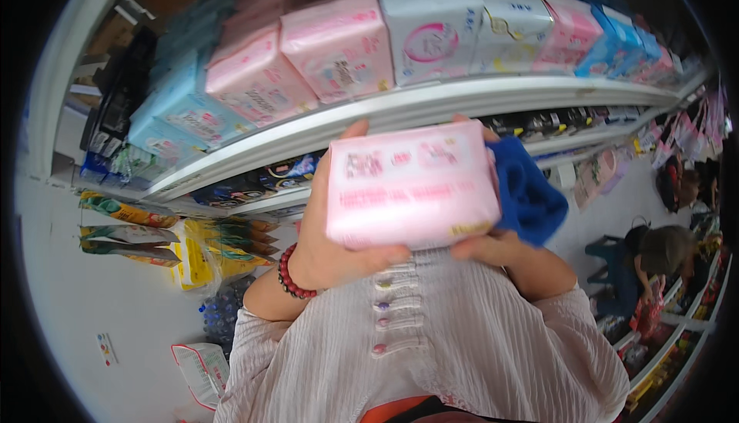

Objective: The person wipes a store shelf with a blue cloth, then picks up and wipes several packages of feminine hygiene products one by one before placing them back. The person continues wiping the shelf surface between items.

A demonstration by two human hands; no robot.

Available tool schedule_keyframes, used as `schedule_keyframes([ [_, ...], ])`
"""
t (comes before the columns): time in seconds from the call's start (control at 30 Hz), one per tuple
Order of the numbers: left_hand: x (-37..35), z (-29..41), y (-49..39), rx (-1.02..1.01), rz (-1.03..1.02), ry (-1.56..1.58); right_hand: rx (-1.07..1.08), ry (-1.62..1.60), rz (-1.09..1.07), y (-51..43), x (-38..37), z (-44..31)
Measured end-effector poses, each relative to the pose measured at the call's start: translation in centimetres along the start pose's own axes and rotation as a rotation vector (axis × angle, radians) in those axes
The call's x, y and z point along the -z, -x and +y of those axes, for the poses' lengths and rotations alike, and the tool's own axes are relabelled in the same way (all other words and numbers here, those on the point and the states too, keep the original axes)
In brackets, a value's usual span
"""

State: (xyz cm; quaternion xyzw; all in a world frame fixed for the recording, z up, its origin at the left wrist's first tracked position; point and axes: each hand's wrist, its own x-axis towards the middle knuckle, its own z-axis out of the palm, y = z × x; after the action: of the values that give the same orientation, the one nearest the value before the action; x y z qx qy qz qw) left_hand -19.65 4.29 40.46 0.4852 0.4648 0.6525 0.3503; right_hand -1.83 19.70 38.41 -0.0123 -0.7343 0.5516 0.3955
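A pink plastic-wrapped pack (413, 186) is held flat between both hands in front of my chest. My left hand (340, 238) grips its left end, thumb along the near edge, with a red bead bracelet on the wrist. My right hand (491, 244) holds the right end, and a blue cloth (528, 192) hangs beside that end, against this hand. Just beyond the pack, a white shelf edge (277, 140) carries similar pink packs (340, 53), light blue packs (196, 117) and white packs (430, 36). The held pack looks slightly blurred.
A lower shelf holds dark packages (288, 172). Bagged goods (130, 209) hang at left, above a white basket with a red rim (199, 365) and bundled bottles (222, 313). At right, another person (664, 255) is beside a blue stool (603, 255) and low shelves (664, 359).
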Motion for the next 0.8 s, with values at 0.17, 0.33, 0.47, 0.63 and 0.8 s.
schedule_keyframes([
  [0.17, 1.9, 5.2, -1.1, -0.208, 0.267, 0.184, -0.052, -0.259, 0.245, 0.5, -0.3, 0.7],
  [0.33, 6.3, 9.2, -7.9, -0.847, 0.238, -1.009, -0.12, -0.342, 0.19, 1.6, 0.0, 1.1],
  [0.47, 8.5, 9.8, -12.0, -0.84, 0.278, -1.265, -0.219, -0.312, 0.175, 2.1, -0.1, 1.1],
  [0.63, 9.1, 10.9, -15.7, -0.701, 0.162, -1.323, -0.281, -0.275, 0.161, 2.5, 0.1, 1.3],
  [0.8, 9.2, 11.6, -17.8, -0.579, 0.032, -1.372, -0.318, -0.317, 0.154, 2.6, 0.3, 1.6],
])
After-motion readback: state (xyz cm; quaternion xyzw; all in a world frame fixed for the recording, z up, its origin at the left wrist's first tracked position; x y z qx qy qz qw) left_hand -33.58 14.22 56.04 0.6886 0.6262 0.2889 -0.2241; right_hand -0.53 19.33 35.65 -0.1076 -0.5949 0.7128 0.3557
